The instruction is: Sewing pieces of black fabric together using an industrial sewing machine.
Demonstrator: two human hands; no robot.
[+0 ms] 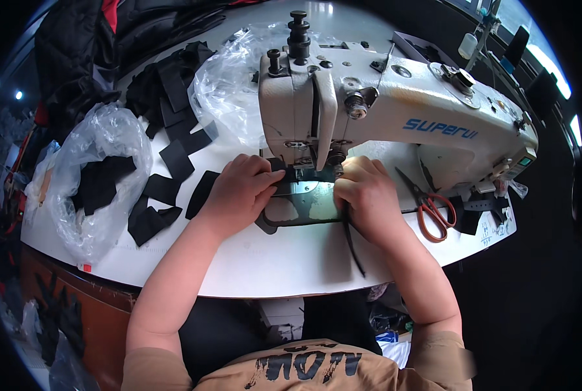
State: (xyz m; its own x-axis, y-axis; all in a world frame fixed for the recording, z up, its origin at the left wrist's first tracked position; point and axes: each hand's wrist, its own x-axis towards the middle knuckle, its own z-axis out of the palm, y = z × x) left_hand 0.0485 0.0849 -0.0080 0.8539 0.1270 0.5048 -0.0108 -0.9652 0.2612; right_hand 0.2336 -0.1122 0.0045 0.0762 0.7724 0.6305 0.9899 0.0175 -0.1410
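A white sewing machine stands over the table, its lit needle area between my two hands. Beneath the presser foot, dark material shows in part. My left hand is closed at the left of the foot, fingertips pinching a black fabric piece. To the right of the needle, my right hand has its fingers curled round a narrow black strip. The strip's loose end hangs toward the table's front edge. Whether both hands hold the same piece is hidden by the fingers and machine head.
Orange-handled scissors lie right of my right hand. Several black fabric pieces are scattered at the left, beside a clear plastic bag with black pieces inside. More crumpled plastic lies behind. A black quilted garment is heaped far left.
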